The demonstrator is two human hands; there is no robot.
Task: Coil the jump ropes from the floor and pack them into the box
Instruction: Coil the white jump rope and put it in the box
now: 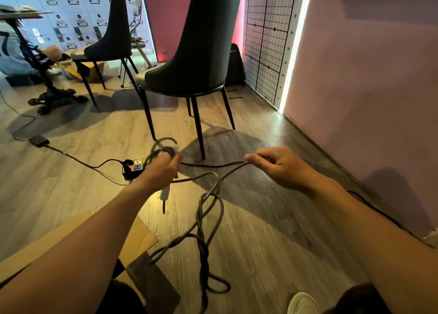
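Handle [165, 191] and loops were gripped in the left hand [163, 169] — the rope [204, 254] was pinched by the right hand [277, 166], its slack tangled below.

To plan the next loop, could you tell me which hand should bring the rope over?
Probably the right hand: it pinches the loose rope, while the left hand grips the coil.

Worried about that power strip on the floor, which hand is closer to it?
Left. The left hand, gripping coiled jump rope, is just beside the power strip; the right hand, pinching a loose strand, is far to its right.
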